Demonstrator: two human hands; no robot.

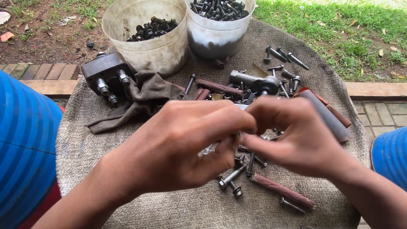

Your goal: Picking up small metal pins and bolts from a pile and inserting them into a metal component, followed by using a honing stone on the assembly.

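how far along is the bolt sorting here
Done: both white buckets already hold dark bolts. In hand: left hand and right hand pinch a small part together, mostly hidden. Left: many loose bolts and rusty rods on the cloth.

**One head cam, looking down at a sack full of bolts**

Only one view here, so nothing overlaps with another. The camera sits on the person's head and tilts steeply down and forward, pretty close in. The left hand (178, 148) and right hand (296, 135) fill the middle, meeting just above the sackcloth (85, 148). Further out, along the top edge, are two buckets (148, 46), with grass (339, 25) behind them. Blue drums (25, 144) crowd both sides.
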